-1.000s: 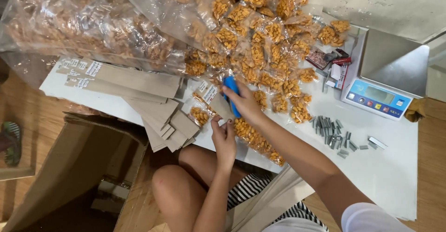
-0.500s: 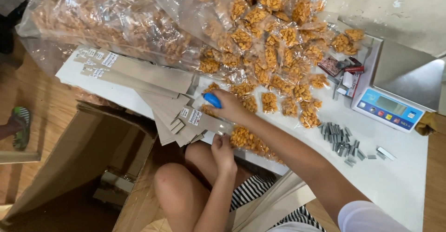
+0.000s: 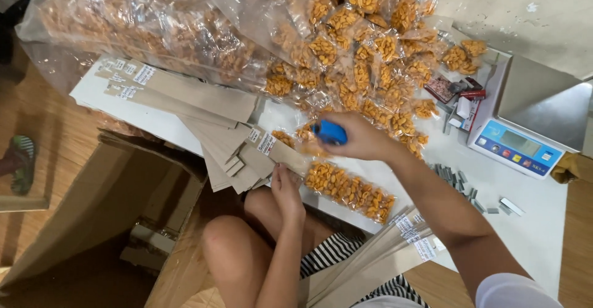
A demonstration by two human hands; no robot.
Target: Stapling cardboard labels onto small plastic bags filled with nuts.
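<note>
- Overall, the white table [image 3: 543, 234] carries the work; its far edge is buried under large clear bags of orange snack packets [image 3: 370, 49], and an open cardboard box [image 3: 111, 215] stands on the floor off its near left corner.
- Since half a second ago the view has drawn nearer and the right hand has come in toward the table's near edge; my judgement is that a fastening step on the card is in progress.
- A digital scale [image 3: 525, 141] sits at the right edge, with loose staple strips [image 3: 457, 181] just in front of it.
- Brown card strips [image 3: 204, 104] with small white labels fan across the left part of the surface.
- A filled snack strip [image 3: 349, 191] lies at the near edge, its upper end meeting a card header [image 3: 284, 154].
- The right hand [image 3: 364, 138] is closed around a blue stapler [image 3: 329, 132], held just above that header.
- The left hand [image 3: 285, 187] pinches the header's lower edge, fingers together on it, directly below the stapler.
</note>
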